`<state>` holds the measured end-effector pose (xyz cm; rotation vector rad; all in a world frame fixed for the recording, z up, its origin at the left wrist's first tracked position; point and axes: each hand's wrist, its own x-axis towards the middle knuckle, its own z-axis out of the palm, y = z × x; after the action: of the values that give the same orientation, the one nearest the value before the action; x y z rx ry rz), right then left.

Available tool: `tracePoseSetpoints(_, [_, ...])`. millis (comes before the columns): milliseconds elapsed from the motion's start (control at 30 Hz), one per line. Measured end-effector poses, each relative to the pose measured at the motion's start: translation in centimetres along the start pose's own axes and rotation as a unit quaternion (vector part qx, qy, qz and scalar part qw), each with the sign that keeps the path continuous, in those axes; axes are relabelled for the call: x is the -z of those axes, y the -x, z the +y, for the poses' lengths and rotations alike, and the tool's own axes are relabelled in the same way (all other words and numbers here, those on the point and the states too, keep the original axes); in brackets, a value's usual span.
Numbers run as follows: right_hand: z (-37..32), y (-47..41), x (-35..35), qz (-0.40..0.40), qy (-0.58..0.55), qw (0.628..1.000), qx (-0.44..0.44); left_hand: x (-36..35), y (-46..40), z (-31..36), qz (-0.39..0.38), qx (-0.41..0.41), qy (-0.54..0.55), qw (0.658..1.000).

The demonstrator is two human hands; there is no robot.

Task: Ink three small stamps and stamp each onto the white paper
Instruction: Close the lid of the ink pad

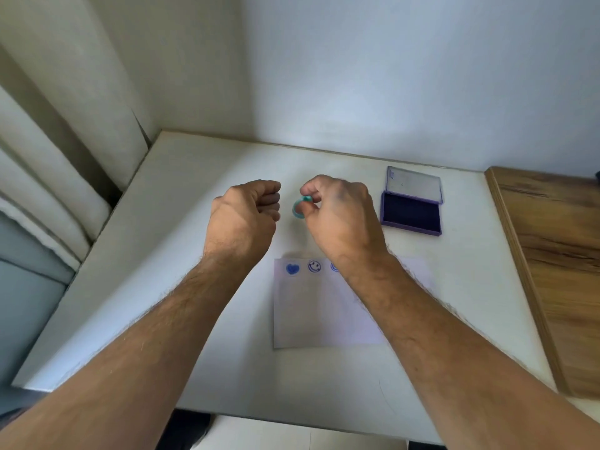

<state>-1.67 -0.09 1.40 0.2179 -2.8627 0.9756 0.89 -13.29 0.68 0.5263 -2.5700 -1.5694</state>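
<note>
A white paper point(324, 313) lies on the white table point(201, 177), near its front. Along the paper's top edge are a blue heart print point(292, 268), a smiley print point(314, 266) and a third blue print point(334, 267) partly hidden by my right wrist. My right hand point(341, 216) hovers beyond the paper, its fingertips pinching a small teal stamp point(300, 210). My left hand point(250, 216) is curled into a loose fist just left of the stamp; I cannot see whether anything is inside it. The purple ink pad point(411, 213) lies open to the right, lid point(414, 185) raised.
A wooden board point(552, 254) lies along the table's right side. Walls close the table's back and left edges. Cushions and fabric point(48, 203) sit to the left, below table level. The table's front edge runs just beyond my forearms.
</note>
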Motion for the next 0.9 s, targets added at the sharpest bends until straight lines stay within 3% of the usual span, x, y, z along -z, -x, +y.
tracePoseSetpoints(367, [-0.4,-1.3,-0.9,-0.022,0.074,0.997,-0.011,-0.7,-0.1,-0.2,-0.005,-0.005,-0.021,1.0])
tracePoseSetpoints(767, [0.9,0.3,2.0,0.071,-0.017,0.997,-0.026,-1.3,1.5,2.0,0.019,-0.054,-0.022,0.998])
tracePoseSetpoints(900, [1.9,1.1,5.6,0.083,-0.037,0.994,-0.059,-2.2,3.4,4.2,-0.011,-0.077,-0.023,0.997])
